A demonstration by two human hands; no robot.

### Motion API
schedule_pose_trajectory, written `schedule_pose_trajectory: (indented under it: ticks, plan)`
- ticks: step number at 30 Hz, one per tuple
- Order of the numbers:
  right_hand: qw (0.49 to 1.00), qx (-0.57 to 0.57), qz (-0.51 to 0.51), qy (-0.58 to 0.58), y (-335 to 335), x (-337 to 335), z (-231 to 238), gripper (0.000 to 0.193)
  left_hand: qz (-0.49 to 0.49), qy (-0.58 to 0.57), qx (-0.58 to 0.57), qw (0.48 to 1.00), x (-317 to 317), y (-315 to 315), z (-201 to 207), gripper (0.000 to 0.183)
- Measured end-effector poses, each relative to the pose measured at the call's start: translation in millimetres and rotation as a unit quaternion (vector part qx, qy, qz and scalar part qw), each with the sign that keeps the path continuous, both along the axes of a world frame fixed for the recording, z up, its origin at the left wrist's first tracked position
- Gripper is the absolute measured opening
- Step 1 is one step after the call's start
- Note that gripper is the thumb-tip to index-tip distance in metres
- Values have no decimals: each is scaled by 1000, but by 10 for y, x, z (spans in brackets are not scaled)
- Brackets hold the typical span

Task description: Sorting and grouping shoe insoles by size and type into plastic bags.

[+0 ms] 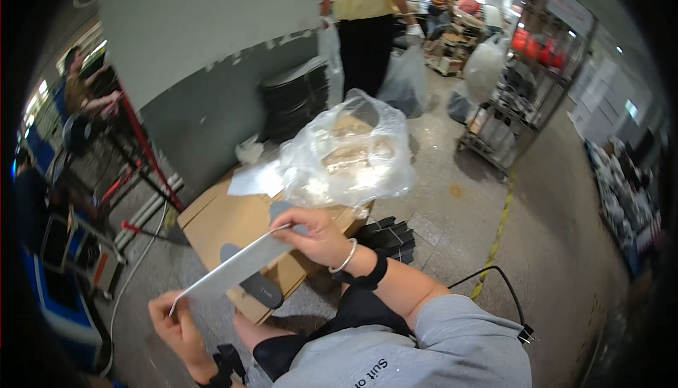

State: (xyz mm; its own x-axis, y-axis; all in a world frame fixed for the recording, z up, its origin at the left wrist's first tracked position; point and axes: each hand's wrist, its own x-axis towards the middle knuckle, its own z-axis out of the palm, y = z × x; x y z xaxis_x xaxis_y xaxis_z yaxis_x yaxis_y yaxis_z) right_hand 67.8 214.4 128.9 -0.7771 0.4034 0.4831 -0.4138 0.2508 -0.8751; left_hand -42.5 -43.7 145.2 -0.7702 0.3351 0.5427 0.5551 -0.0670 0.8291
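A long white strip (227,272), flat like a sheet of paper or film, is stretched slantwise between my two hands. My left hand (175,328) pinches its lower left end. At the upper right end, my right hand (312,234) has its fingers closed on it. Beneath the strip, a dark grey insole (264,292) lies on a cardboard box (215,220), its middle hidden by the strip. Another grey insole-shaped piece (281,208) shows just behind my right fingers; I cannot tell whether that hand touches it.
A clear plastic bag (349,158) with brown contents sits on the box's far side, beside a white sheet (256,179). Black stacked pieces (296,98) stand against the wall. Dark pieces (387,238) lie right of the box. A loaded rack (519,84) and other people are farther off.
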Motion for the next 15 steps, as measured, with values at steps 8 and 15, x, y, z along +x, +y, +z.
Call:
schedule_pose_trajectory:
  ticks: [8,15]
  plan:
    - [997,-73,1,-23,-25,104,34,12,-90,-132,57,986,14,40,103,13]
    - [997,-80,16,-20,-97,92,-80,12,-121,-147,62,980,-79,-4,-115,15]
